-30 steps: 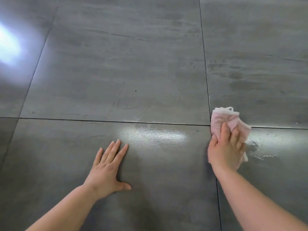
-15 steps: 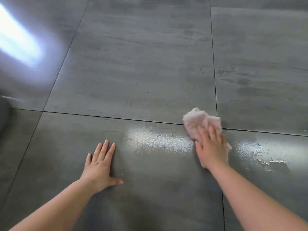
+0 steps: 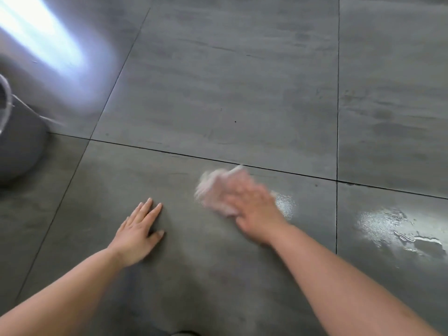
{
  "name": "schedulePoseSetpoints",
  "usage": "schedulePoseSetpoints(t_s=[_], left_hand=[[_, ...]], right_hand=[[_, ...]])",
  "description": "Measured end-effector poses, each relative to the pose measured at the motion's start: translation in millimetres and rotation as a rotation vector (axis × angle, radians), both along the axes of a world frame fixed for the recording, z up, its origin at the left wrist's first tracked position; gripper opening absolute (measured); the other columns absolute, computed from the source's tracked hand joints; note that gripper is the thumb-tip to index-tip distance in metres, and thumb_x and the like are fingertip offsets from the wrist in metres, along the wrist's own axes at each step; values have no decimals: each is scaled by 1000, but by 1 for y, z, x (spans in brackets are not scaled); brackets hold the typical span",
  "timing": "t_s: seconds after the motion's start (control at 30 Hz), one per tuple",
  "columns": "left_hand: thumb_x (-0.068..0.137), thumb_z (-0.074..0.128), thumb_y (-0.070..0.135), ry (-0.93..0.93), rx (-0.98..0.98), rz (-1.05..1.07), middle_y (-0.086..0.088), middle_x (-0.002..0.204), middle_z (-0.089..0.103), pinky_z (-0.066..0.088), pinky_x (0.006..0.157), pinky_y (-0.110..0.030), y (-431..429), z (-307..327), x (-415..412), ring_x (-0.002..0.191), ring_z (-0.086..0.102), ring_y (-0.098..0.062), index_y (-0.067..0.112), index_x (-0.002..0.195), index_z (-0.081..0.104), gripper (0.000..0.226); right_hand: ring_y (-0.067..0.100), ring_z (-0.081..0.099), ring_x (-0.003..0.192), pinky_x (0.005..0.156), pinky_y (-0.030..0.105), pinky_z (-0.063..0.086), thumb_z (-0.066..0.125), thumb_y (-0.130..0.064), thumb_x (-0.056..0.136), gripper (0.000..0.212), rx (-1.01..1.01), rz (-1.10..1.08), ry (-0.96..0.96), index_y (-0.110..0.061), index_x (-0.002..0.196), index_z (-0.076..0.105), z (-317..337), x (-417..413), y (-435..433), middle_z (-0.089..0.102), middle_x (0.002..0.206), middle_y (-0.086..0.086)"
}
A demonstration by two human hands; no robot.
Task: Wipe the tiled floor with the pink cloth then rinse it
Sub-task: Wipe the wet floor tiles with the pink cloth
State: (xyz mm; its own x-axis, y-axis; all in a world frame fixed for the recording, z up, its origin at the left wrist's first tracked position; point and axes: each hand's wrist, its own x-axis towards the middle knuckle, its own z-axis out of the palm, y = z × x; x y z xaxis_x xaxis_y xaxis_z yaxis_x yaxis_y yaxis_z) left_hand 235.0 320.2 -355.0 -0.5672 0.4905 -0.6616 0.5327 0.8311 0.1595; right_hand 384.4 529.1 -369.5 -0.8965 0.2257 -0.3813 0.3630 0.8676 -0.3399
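Note:
The pink cloth (image 3: 213, 190) lies bunched on the grey tiled floor (image 3: 230, 93), just below a grout line. My right hand (image 3: 254, 209) presses down on it with fingers spread over the top; both are motion-blurred. About a hand's width to the left, my left hand (image 3: 137, 232) rests flat on the same tile, fingers straight, holding nothing. A small wet sheen (image 3: 284, 204) shows just right of my right hand.
A grey bucket (image 3: 19, 146) stands at the left edge, partly cut off by the frame. A larger wet, glossy patch (image 3: 397, 226) lies on the tile to the right. Bright light glare falls on the floor at the top left.
My right hand has slid the cloth leftward across the grout line onto the tile where my left hand rests. The view has shifted, bringing the bucket into sight at the left.

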Motion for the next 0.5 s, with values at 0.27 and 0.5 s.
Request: schedulePoseSetpoints(t_s=[0.27, 0.5], left_hand=[[96, 34, 27, -58, 57, 32, 1, 157, 1, 4, 117, -28, 4, 5, -8, 145, -2, -15, 22, 143, 17, 50], [96, 31, 31, 4, 20, 46, 0, 156, 10, 10, 118, -35, 10, 13, -5, 145, 8, -18, 22, 142, 24, 47]], right_hand=[[31, -11, 144, 116, 42, -4, 31, -39, 93, 66, -26, -248, -172, -21, 149, 1, 6, 37, -24, -18, 155, 4], [5, 62, 110, 91, 30, 49, 68, -66, 24, 71, 91, 426, -16, -55, 94, 66, -8, 72, -92, 66, 116, -18]])
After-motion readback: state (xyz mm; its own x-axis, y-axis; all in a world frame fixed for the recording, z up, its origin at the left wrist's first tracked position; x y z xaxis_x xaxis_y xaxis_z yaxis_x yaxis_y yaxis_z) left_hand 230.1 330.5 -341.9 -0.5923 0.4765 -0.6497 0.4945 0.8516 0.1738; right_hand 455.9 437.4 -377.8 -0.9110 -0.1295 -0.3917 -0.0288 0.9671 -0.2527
